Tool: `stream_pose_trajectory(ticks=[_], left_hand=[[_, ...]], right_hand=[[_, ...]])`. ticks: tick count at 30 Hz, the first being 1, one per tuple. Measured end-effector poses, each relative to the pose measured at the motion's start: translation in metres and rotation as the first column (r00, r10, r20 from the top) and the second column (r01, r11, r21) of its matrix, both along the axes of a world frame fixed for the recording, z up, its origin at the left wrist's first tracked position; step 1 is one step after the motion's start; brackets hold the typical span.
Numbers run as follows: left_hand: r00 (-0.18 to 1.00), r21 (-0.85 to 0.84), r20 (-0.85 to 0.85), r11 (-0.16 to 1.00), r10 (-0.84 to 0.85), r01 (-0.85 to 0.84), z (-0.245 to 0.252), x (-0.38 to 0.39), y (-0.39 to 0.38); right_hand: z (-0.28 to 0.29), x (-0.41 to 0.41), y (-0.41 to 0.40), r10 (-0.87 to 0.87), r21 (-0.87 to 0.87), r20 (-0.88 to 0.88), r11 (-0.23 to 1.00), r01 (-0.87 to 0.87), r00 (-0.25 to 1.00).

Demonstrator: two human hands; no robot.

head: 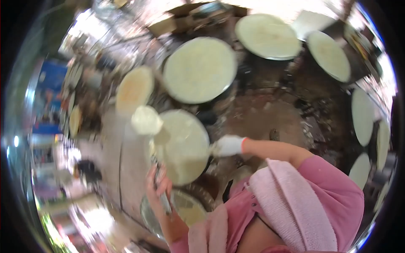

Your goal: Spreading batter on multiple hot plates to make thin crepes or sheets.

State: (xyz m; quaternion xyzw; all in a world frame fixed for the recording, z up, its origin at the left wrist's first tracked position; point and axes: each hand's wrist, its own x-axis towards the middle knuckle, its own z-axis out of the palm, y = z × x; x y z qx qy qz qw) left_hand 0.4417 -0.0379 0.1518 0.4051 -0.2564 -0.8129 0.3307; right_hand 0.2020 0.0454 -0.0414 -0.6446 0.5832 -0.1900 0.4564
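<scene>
My bare left hand (159,186) is closed around the handle of a long-handled ladle or scoop (147,120), its round head pale and blurred. That head hangs over the far left edge of a round pan or griddle (185,148) covered with a pale, wet-looking layer, and casts a shadow on it. My right hand (229,145), in a white glove with an orange cuff, is at the right rim of the same round. Blur hides whether its fingers grip the rim. Below, partly behind my left forearm, stands a basin (148,208) with pale yellowish stuff inside.
More pale rounds stand in a ring: a large one (201,69), a browned one (134,90), others at the far right (269,36) and right side (362,117). An open cardboard box (205,19) sits at the back. A concrete floor (110,158) lies left.
</scene>
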Motion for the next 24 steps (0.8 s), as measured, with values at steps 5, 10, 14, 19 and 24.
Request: stream_pose_trajectory(ticks=[5, 10, 14, 19, 24], left_hand=[[0.967, 0.028, 0.030, 0.968, -0.252, 0.251, -0.005, -0.123, 0.016], [0.564, 0.382, -0.817, 0.621, -0.120, 0.685, -0.026, -0.283, 0.070], [0.447, 0.336, -0.882, 0.469, -0.147, 0.817, -0.024, -0.417, 0.113], [0.243, 0.164, -0.966, 0.517, -0.088, 0.840, 0.026, -0.518, 0.133], [0.398, -0.148, -0.745, 0.715, -0.535, 0.684, 0.037, -0.539, 0.105]], right_hand=[[-0.002, -0.076, 0.098, -0.227, 0.072, 0.081, 0.972, 0.222, 0.971], [-0.024, -0.214, 0.255, -0.919, 0.285, 0.296, 0.346, 0.894, 0.262], [-0.032, -0.299, 0.350, -0.978, -0.034, 0.195, -0.089, 0.995, -0.081], [-0.004, -0.360, 0.383, -0.961, -0.422, -0.267, 0.053, 0.905, -0.068], [-0.009, -0.386, 0.336, -0.927, -0.443, -0.374, 0.152, 0.883, -0.029]])
